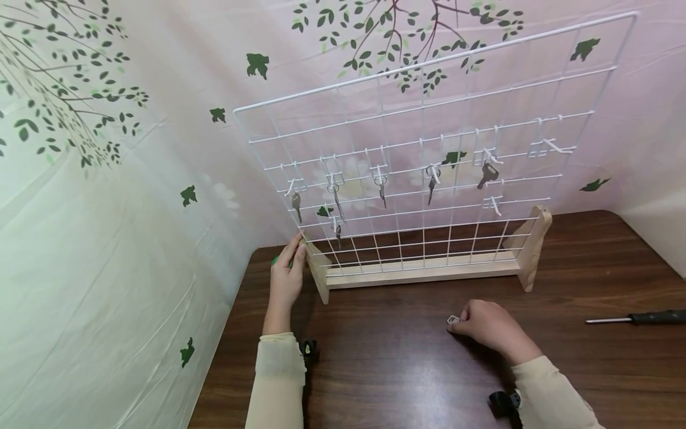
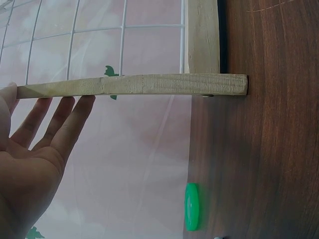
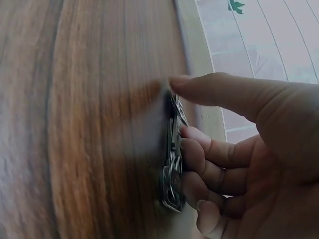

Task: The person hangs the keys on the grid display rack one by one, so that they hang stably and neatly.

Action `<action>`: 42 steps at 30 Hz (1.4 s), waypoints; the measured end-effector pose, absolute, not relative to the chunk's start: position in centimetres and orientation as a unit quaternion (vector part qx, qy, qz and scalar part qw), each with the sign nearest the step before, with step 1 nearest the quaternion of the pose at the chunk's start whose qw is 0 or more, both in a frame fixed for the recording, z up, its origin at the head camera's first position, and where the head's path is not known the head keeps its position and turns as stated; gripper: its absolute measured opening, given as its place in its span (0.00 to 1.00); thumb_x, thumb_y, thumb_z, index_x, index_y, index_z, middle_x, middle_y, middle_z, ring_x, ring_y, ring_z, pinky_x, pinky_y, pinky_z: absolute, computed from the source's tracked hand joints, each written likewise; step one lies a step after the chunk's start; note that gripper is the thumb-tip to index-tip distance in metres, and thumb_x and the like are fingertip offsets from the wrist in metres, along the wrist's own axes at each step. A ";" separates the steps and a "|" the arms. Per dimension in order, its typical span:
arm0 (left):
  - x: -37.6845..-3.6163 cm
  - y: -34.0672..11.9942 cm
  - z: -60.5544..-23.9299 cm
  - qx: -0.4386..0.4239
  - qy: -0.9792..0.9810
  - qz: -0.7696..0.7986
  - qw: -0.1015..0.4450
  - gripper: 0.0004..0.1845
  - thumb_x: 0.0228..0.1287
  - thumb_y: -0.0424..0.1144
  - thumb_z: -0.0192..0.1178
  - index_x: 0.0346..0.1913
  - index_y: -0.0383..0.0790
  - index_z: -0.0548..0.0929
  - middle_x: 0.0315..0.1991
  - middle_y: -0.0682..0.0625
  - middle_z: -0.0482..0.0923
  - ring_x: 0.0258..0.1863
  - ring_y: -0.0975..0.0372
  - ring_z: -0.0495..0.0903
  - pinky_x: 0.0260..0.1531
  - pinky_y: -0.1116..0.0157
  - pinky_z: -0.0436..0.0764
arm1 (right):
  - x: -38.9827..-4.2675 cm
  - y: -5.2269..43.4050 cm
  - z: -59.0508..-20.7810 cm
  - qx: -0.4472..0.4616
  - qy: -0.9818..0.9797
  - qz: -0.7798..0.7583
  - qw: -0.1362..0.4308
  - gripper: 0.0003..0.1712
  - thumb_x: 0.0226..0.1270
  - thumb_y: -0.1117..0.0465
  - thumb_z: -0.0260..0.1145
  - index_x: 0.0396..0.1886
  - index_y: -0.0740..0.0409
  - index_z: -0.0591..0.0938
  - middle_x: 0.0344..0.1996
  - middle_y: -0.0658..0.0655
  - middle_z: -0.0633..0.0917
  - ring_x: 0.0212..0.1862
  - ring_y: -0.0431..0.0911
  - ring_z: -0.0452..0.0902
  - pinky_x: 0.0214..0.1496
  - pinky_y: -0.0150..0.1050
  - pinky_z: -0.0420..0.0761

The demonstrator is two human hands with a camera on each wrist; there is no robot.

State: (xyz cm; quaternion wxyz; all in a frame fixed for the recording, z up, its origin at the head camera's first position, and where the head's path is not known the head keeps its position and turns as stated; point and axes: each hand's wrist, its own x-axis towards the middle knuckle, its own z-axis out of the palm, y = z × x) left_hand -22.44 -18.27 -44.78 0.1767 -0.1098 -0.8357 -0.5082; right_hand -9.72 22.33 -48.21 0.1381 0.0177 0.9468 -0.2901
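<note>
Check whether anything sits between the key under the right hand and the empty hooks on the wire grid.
Nothing visible does. The right hand pinches the key on bare table; open tabletop runs to the rack, and an empty hook sticks out unobstructed.

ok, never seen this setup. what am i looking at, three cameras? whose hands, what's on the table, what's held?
No robot here: a person with bare hands, wearing three cameras. The wide picture comes from the head, the other two from the wrists. On the dark wooden table stands a white wire grid in a wooden base, with keys hanging on its hooks. The left hand rests open, fingers straight, against the base's left foot. The right hand curls round a small metal piece lying on the table, probably keys or a ring. A screwdriver lies far right, a small green thing by the left hand.
</note>
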 end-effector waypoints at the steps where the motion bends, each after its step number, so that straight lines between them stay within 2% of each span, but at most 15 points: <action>1: -22.4 -18.3 -44.8 -0.110 -0.837 -0.507 0.176 0.23 0.85 0.45 0.55 0.77 0.53 0.77 0.76 0.44 0.77 0.76 0.47 0.76 0.74 0.42 0.77 | -9.7 22.2 -48.2 0.019 0.948 -0.286 0.136 0.25 0.65 0.47 0.76 0.15 0.48 0.74 0.18 0.45 0.72 0.24 0.43 0.67 0.31 0.37 0.66; 4: -22.3 -18.3 -44.7 -0.111 -0.837 -0.506 0.174 0.23 0.86 0.45 0.55 0.77 0.53 0.77 0.77 0.44 0.76 0.77 0.47 0.75 0.74 0.42 0.77 | -9.8 22.0 -48.1 0.025 0.950 -0.281 0.134 0.27 0.66 0.46 0.75 0.13 0.47 0.73 0.16 0.45 0.71 0.24 0.43 0.67 0.30 0.37 0.65; 9: -22.4 -18.3 -44.8 -0.114 -0.838 -0.504 0.178 0.23 0.85 0.44 0.55 0.77 0.52 0.77 0.76 0.44 0.76 0.77 0.47 0.75 0.74 0.42 0.77 | -9.9 21.9 -48.0 0.036 0.950 -0.279 0.135 0.24 0.66 0.46 0.74 0.15 0.48 0.76 0.18 0.46 0.74 0.25 0.44 0.69 0.29 0.37 0.66; 11: -22.4 -18.3 -44.8 -0.115 -0.838 -0.503 0.179 0.23 0.85 0.44 0.55 0.77 0.51 0.77 0.76 0.44 0.77 0.76 0.47 0.76 0.74 0.42 0.77 | -10.0 21.9 -48.1 0.037 0.949 -0.282 0.138 0.26 0.66 0.46 0.74 0.14 0.47 0.73 0.18 0.46 0.71 0.25 0.44 0.67 0.29 0.37 0.65; 18: -22.5 -18.2 -44.8 -0.117 -0.837 -0.502 0.182 0.23 0.85 0.43 0.55 0.77 0.50 0.77 0.76 0.43 0.77 0.76 0.47 0.76 0.74 0.42 0.77 | -10.4 21.7 -48.3 0.038 0.950 -0.280 0.133 0.21 0.67 0.48 0.73 0.21 0.49 0.75 0.24 0.49 0.75 0.29 0.46 0.69 0.33 0.39 0.67; 26: -22.5 -18.3 -44.8 -0.116 -0.838 -0.500 0.185 0.23 0.85 0.43 0.55 0.77 0.49 0.77 0.75 0.42 0.78 0.75 0.46 0.77 0.73 0.42 0.79 | -10.6 21.7 -48.6 0.021 0.947 -0.293 0.133 0.29 0.67 0.52 0.75 0.14 0.44 0.66 0.17 0.44 0.63 0.25 0.43 0.64 0.32 0.37 0.64; 33: -22.4 -18.1 -44.7 -0.115 -0.833 -0.508 0.184 0.22 0.85 0.44 0.56 0.76 0.51 0.78 0.75 0.44 0.78 0.75 0.47 0.77 0.72 0.42 0.78 | -10.7 21.8 -48.6 0.028 0.946 -0.294 0.136 0.27 0.67 0.52 0.76 0.15 0.45 0.68 0.18 0.45 0.65 0.26 0.44 0.65 0.33 0.38 0.64; 38: -22.3 -18.2 -44.6 -0.111 -0.836 -0.507 0.177 0.23 0.85 0.44 0.55 0.77 0.51 0.77 0.76 0.44 0.77 0.76 0.48 0.76 0.73 0.43 0.78 | -10.6 21.7 -48.5 0.032 0.948 -0.290 0.125 0.22 0.66 0.51 0.77 0.19 0.49 0.74 0.22 0.48 0.73 0.29 0.45 0.69 0.35 0.39 0.68; 42: -22.3 -18.2 -44.6 -0.108 -0.839 -0.505 0.173 0.23 0.86 0.44 0.55 0.77 0.50 0.77 0.76 0.43 0.76 0.76 0.47 0.76 0.74 0.43 0.77 | -10.3 21.5 -48.6 0.031 0.948 -0.294 0.117 0.24 0.66 0.52 0.76 0.17 0.48 0.73 0.21 0.47 0.71 0.28 0.45 0.67 0.35 0.38 0.67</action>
